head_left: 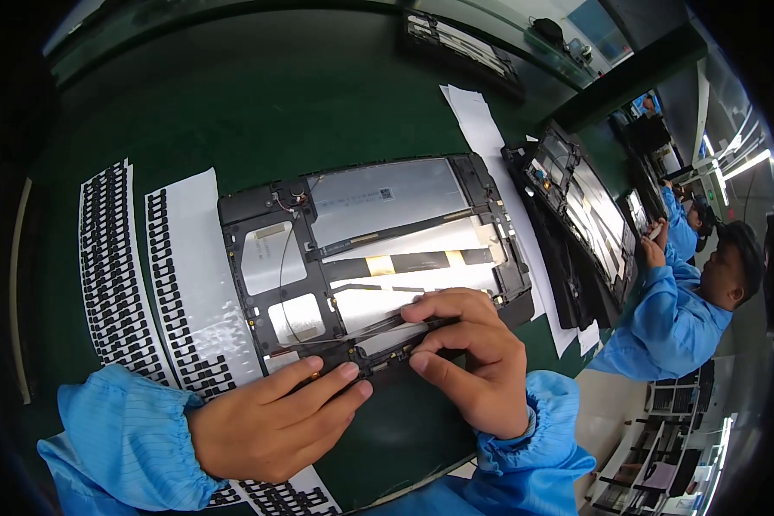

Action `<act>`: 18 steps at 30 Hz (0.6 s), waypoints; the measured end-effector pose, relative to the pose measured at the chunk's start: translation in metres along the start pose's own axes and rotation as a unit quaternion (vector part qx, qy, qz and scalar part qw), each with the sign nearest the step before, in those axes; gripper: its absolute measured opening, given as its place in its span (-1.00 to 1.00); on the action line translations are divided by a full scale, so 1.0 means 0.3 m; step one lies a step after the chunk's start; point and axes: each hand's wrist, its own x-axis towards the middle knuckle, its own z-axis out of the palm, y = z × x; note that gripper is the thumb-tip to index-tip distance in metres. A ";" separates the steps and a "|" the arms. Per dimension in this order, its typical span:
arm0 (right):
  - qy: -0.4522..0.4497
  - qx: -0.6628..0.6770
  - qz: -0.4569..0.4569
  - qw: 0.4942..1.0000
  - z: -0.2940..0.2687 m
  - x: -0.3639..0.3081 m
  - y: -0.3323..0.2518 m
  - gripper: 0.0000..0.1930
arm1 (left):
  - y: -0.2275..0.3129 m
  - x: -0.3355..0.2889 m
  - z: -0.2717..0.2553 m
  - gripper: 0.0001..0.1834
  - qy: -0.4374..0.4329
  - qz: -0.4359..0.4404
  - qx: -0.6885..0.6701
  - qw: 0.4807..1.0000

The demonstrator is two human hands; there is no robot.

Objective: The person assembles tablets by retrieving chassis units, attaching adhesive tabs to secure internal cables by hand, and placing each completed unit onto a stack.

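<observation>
An opened tablet housing (322,292) lies on the bench in front of me, black-framed with silver plates, a grey battery (387,202) and a dark ribbon cable. A thin wire (288,284) runs down its left part and along the near side. My left hand (275,421) is open, its outstretched fingertips resting on the housing's near edge. At the near edge further right is my right hand (477,365). Its thumb and a finger are pinched together there, the index finger bent above them; anything small between them is hidden.
Two white sheets of small black stickers (107,267) (202,267) lie at left. More housings are stacked at right (585,215), beside white papers (473,120); another stands at the back (460,43). Co-workers in blue (679,318) sit along the bench's right side.
</observation>
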 end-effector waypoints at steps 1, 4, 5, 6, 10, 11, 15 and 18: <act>0.004 -0.006 -0.002 1.000 0.000 -0.005 -0.005 -0.90 | 0.005 0.000 -0.003 -0.82 0.000 0.001 0.002 1.000; -0.001 0.008 0.017 1.000 -0.003 -0.005 -0.005 -0.93 | 0.002 0.002 -0.002 -0.82 0.001 0.002 -0.001 1.000; 0.000 0.010 0.019 1.000 -0.001 -0.004 -0.002 -0.93 | 0.001 0.005 -0.002 -0.81 0.001 -0.004 -0.008 1.000; 0.001 0.005 0.016 1.000 -0.001 -0.003 0.000 -0.92 | -0.002 0.009 -0.003 -0.81 0.002 -0.009 -0.014 1.000; 0.003 0.000 0.017 1.000 0.004 0.000 -0.004 -0.92 | -0.006 0.049 -0.014 -0.78 0.020 -0.018 -0.003 1.000; 0.003 0.000 0.018 1.000 0.002 -0.001 -0.005 -0.92 | -0.011 0.059 -0.005 -0.77 -0.001 -0.012 0.015 1.000; 0.005 -0.014 0.013 1.000 -0.017 -0.008 -0.001 -0.89 | -0.009 0.062 0.003 -0.75 -0.014 -0.016 0.031 0.999; 0.032 -0.015 0.014 0.999 -0.043 -0.018 -0.004 -0.86 | -0.011 0.062 0.007 -0.74 -0.019 -0.019 0.023 0.999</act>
